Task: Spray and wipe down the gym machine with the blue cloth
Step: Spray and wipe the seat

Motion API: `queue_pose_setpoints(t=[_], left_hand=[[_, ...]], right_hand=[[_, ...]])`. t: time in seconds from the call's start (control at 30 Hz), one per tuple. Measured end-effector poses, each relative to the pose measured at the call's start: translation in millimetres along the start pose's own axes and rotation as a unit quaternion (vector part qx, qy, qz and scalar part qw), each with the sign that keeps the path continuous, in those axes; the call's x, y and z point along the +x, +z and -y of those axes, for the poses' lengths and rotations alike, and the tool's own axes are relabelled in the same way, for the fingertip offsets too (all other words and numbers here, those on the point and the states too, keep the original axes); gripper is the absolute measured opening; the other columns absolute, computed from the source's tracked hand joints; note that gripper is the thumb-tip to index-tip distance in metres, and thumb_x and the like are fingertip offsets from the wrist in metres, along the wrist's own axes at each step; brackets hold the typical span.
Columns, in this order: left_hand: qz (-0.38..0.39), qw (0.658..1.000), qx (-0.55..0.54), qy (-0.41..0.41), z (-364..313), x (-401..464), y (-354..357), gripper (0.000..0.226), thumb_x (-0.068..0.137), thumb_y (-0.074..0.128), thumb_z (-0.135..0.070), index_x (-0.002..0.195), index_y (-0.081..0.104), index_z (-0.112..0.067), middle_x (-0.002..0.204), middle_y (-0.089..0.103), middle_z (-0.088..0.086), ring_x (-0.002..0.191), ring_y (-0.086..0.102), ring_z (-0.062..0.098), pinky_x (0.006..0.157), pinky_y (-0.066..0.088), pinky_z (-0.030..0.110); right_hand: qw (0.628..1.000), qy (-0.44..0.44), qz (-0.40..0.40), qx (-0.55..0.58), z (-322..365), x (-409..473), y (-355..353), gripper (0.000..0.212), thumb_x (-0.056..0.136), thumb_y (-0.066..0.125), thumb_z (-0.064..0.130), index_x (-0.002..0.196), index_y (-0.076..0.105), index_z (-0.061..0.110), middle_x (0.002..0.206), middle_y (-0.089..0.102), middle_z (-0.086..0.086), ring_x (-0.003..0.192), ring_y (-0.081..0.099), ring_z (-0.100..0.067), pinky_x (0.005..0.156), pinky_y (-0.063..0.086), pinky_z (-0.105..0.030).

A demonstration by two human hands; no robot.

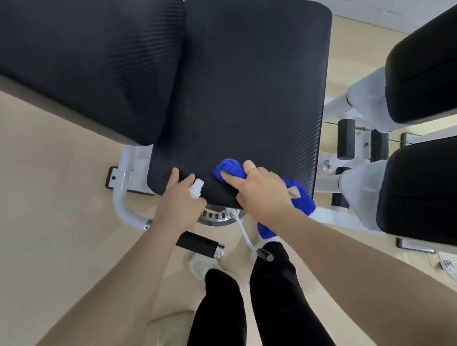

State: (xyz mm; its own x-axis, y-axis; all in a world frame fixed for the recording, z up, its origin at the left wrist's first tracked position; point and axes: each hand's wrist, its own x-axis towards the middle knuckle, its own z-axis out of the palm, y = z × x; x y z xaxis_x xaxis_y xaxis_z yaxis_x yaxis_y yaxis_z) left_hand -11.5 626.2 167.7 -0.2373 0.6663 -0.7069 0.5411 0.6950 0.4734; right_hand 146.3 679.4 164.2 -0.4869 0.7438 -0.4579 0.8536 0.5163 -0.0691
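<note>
Nearest, the right hand (262,190) presses a crumpled, fuzzy blue microfibre cloth (231,169) flat onto the near edge of the black, finely ribbed rectangular seat pad (240,82), fingers spread over it; the cloth's loose tail hangs off the edge under the wrist. Just beside it, the left hand (179,199) curls around a small white plastic spray bottle (196,188), its nozzle tilted up and away toward the pad. The pad's long axis runs away from the person. Beyond, a second ribbed black back pad (62,58) overlaps it at left.
</note>
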Motion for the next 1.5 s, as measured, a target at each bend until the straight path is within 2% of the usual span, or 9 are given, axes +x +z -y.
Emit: queue_pose_setpoints(t=[0.27,0.43,0.57,0.77,0.93,1.07,1.17,1.33,1.5], left_hand=[[0.028,0.999,0.007,-0.021,-14,-1,-15,0.043,0.085,0.045,-0.006,0.128,0.048,-0.007,0.16,0.008,0.001,0.113,0.056,0.035,0.096,0.044,0.038],[0.007,0.999,-0.017,-0.038,-11,2,-6,0.046,0.086,0.05,-0.009,0.132,0.047,-0.009,0.16,0.009,-0.005,0.11,0.057,0.036,0.094,0.046,0.039],[0.013,1.0,-0.004,-0.024,-11,0,-8,0.043,0.087,0.05,-0.008,0.131,0.048,-0.007,0.16,0.01,-0.001,0.111,0.057,0.034,0.095,0.046,0.043],[0.016,1.0,0.011,-0.014,-9,3,-8,0.043,0.088,0.049,-0.007,0.131,0.048,-0.007,0.159,0.011,0.001,0.111,0.057,0.036,0.095,0.047,0.045],[0.016,1.0,-0.005,0.001,-3,3,-9,0.048,0.086,0.052,-0.007,0.134,0.048,-0.014,0.16,0.01,-0.004,0.114,0.055,0.031,0.092,0.048,0.042],[-0.037,0.998,-0.039,0.028,12,4,-13,0.051,0.085,0.053,-0.004,0.135,0.048,-0.012,0.155,0.028,-0.004,0.127,0.047,0.022,0.103,0.039,0.032],[-0.091,0.992,-0.086,0.034,18,7,-14,0.05,0.086,0.054,-0.003,0.134,0.05,-0.015,0.142,0.047,-0.005,0.13,0.043,0.013,0.101,0.027,0.016],[-0.201,0.976,-0.087,0.018,22,13,-16,0.019,0.086,0.053,-0.006,0.103,0.06,-0.009,0.095,0.059,0.001,0.086,0.052,0.018,0.074,0.035,0.024],[-0.217,0.972,-0.066,-0.062,27,22,-21,0.023,0.084,0.054,-0.007,0.106,0.056,-0.002,0.1,0.052,0.009,0.087,0.052,0.027,0.072,0.034,0.03]], right_hand=[[0.981,0.17,-0.079,0.054,-68,-33,0,0.054,0.084,0.051,0.007,0.136,0.048,0.024,0.104,0.049,-0.021,0.081,0.052,-0.035,0.062,0.035,-0.036],[0.999,0.035,-0.023,-0.001,4,-9,7,0.054,0.091,0.043,0.016,0.142,0.03,0.026,0.113,0.043,-0.013,0.088,0.049,-0.029,0.068,0.034,-0.036],[0.997,-0.061,-0.036,-0.034,-29,3,-7,0.053,0.09,0.043,0.017,0.139,0.037,0.038,0.108,0.045,-0.011,0.089,0.05,-0.031,0.069,0.037,-0.038],[0.968,0.237,-0.076,0.025,-88,24,-27,0.053,0.092,0.039,0.013,0.141,0.034,0.032,0.118,0.041,-0.016,0.091,0.051,-0.035,0.068,0.038,-0.038],[1.0,0.008,-0.01,-0.003,23,15,2,0.054,0.091,0.045,0.016,0.142,0.03,0.027,0.124,0.04,-0.012,0.097,0.048,-0.03,0.076,0.039,-0.038],[0.99,-0.135,0.027,-0.043,27,31,-1,0.051,0.094,0.042,0.021,0.142,0.03,0.033,0.124,0.04,-0.01,0.098,0.048,-0.028,0.072,0.035,-0.035],[0.991,-0.113,-0.017,-0.064,-5,68,-25,0.049,0.095,0.038,0.021,0.14,0.032,0.04,0.117,0.041,-0.009,0.096,0.048,-0.029,0.071,0.034,-0.036],[0.993,0.086,-0.084,0.006,-18,132,-46,0.048,0.093,0.039,0.013,0.138,0.038,0.031,0.123,0.04,-0.013,0.097,0.05,-0.033,0.07,0.034,-0.036],[0.988,-0.15,-0.006,-0.031,57,92,-20,0.051,0.092,0.043,0.015,0.14,0.034,0.029,0.129,0.038,-0.012,0.1,0.05,-0.032,0.077,0.039,-0.039]])
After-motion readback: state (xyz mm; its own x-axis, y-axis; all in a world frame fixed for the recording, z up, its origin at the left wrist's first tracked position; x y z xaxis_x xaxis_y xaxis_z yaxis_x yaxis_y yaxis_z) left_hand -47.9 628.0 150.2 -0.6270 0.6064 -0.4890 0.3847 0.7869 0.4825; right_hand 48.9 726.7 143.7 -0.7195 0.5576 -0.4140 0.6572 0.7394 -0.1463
